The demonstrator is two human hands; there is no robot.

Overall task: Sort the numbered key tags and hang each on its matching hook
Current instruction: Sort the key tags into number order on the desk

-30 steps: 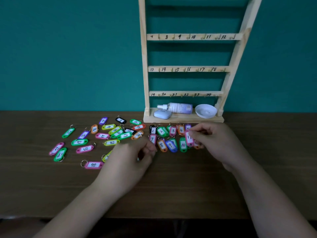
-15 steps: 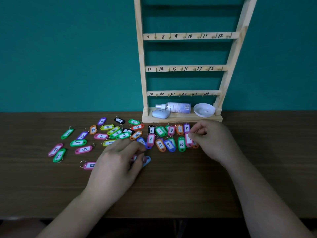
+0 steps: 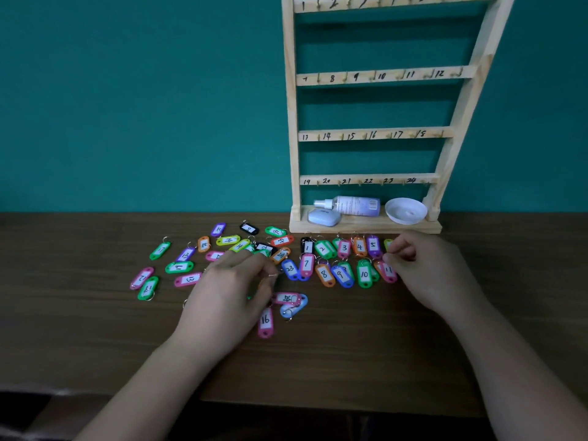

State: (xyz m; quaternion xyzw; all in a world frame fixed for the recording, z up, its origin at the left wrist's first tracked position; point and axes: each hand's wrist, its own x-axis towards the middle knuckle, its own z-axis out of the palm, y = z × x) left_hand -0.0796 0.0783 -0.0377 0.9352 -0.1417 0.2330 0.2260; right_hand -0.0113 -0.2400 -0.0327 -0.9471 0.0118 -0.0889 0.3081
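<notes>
A wooden rack [image 3: 292, 122] stands at the back with four rails of hooks numbered 1 to 24, all bare. Coloured numbered tags lie on the table. In front of the rack, tags 1 to 5 form one row [image 3: 344, 248] and tags 7 to 11 a second row [image 3: 340, 273]. My left hand [image 3: 232, 291] pinches a metal ring beside the blue tag 23 [image 3: 289, 268]. My right hand [image 3: 426, 268] has thumb and forefinger closed at the top end of the pink tag 11 [image 3: 388, 271], which lies flat. A pink tag 16 [image 3: 265, 321] lies below my left fingers.
A loose spread of unsorted tags [image 3: 187, 265] covers the table to the left. On the rack's base lie a spray bottle [image 3: 356, 205], a small pale case [image 3: 324, 217] and a white dish [image 3: 405, 211]. The table's front edge [image 3: 318, 405] is near me.
My right hand has laid tag 11 down at the end of the second row. My left hand moved up to tag 23, uncovering tag 16 and two more tags.
</notes>
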